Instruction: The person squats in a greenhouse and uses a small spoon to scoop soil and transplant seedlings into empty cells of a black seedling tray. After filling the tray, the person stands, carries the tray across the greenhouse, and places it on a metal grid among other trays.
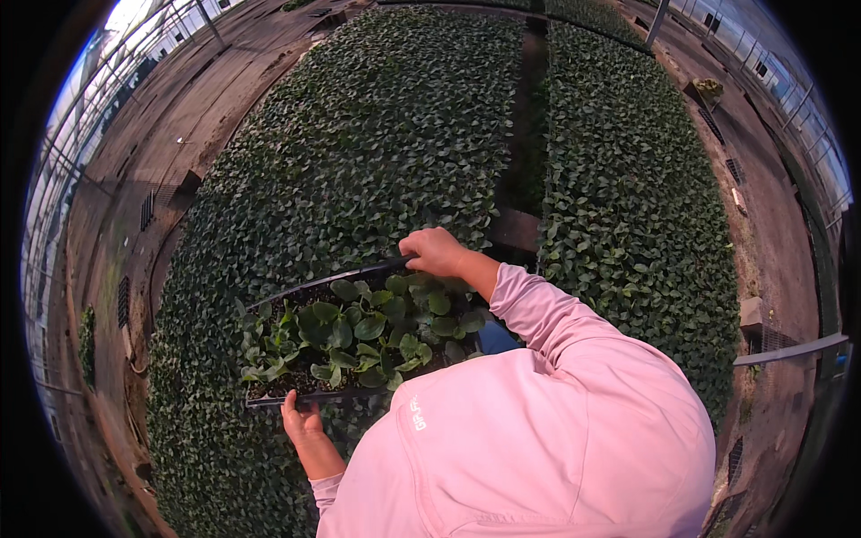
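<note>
A black plastic seedling tray [329, 278] is held up in front of my body, over the wide bed of young plants. Leafy green seedlings [370, 326] fill much of it, and dark soil shows along its left part. My right hand [434, 252] grips the far rim, fingers curled over the edge. At the near rim, towards the left corner, my left hand [303, 420] holds the tray with fingers partly hidden beneath it. My pink top hides the tray's near right part.
Dense plant beds [377, 134] spread ahead, split by a dark narrow gap [528, 134]. Dirt ground [767, 222] with scattered black trays [123, 302] borders both sides. A metal post [658, 23] stands at the far right, and a metal bar [790, 351] juts in at right.
</note>
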Demonstrator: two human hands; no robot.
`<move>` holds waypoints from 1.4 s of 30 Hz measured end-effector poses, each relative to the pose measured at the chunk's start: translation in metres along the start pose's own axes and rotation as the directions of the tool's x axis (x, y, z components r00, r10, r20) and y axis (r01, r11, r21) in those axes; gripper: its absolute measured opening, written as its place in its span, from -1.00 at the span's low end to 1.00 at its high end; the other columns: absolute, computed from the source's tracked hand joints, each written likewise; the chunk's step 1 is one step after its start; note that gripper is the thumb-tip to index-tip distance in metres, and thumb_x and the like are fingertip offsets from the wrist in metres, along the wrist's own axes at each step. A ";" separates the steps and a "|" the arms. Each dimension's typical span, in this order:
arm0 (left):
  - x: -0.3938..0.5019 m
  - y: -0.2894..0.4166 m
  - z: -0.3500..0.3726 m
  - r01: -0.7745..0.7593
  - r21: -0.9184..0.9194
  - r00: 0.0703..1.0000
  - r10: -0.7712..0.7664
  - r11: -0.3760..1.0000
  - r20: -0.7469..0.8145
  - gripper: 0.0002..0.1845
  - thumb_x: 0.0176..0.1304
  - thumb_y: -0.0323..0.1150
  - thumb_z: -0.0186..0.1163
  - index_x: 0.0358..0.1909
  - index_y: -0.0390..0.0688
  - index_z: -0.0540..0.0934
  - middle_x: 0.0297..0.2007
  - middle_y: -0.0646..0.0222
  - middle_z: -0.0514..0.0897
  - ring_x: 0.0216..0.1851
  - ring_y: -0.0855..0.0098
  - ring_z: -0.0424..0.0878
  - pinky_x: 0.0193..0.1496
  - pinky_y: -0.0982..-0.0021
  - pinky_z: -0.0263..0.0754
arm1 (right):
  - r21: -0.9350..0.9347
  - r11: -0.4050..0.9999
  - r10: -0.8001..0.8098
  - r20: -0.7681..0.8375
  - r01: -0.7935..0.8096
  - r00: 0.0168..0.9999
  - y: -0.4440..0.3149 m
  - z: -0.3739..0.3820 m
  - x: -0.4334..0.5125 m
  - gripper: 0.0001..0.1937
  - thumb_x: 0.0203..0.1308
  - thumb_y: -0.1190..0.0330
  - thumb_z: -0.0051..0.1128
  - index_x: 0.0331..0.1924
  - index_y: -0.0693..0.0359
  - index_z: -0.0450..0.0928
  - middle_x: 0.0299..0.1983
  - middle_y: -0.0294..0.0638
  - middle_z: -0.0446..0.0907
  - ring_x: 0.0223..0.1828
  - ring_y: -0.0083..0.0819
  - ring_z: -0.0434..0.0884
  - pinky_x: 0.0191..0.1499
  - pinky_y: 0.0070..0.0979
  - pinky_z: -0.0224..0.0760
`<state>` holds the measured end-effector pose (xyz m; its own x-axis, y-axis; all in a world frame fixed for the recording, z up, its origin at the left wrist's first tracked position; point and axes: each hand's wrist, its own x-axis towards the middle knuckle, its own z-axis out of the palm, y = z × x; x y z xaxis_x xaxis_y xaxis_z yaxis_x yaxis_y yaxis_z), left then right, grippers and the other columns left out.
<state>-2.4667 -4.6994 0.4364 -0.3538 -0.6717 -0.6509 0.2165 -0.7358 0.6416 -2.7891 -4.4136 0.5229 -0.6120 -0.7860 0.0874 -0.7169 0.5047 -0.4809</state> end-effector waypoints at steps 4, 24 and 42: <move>0.022 -0.024 0.042 0.023 -0.031 1.000 -0.024 0.999 -0.018 -0.73 -0.07 -0.52 0.21 -0.32 -0.04 0.39 -0.40 0.43 0.53 -0.29 0.32 0.49 -0.26 0.13 0.32 | -0.016 0.999 -0.037 0.015 0.037 0.999 0.053 -0.016 0.034 -0.82 -0.19 0.27 0.14 -0.49 0.12 0.40 -0.49 -0.26 0.47 -0.36 -0.26 0.50 -0.35 -0.32 0.31; 0.054 -0.113 0.306 0.000 -0.058 0.996 -0.005 0.998 -0.088 -0.87 -0.05 -0.49 0.16 -0.40 -0.16 0.47 -0.38 0.34 0.57 -0.29 0.28 0.51 -0.16 0.13 0.38 | 0.095 0.994 -0.062 0.039 0.058 0.997 0.279 -0.138 0.169 -0.85 -0.18 0.27 0.14 -0.45 0.03 0.48 -0.49 -0.29 0.53 -0.34 -0.28 0.54 -0.29 -0.29 0.34; 0.089 -0.104 0.339 0.041 -0.030 0.999 -0.041 0.999 -0.007 -0.84 -0.05 -0.45 0.19 -0.38 -0.08 0.48 -0.35 0.41 0.56 -0.28 0.32 0.48 -0.19 0.18 0.32 | -0.053 0.998 -0.018 -0.009 0.018 1.000 0.263 -0.170 0.187 -0.86 -0.18 0.28 0.13 -0.46 0.05 0.48 -0.49 -0.28 0.53 -0.35 -0.27 0.53 -0.33 -0.32 0.36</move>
<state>-2.8290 -4.6532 0.4494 -0.3561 -0.6417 -0.6793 0.2288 -0.7647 0.6024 -3.1492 -4.3670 0.5613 -0.6018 -0.7919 0.1037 -0.7443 0.5090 -0.4323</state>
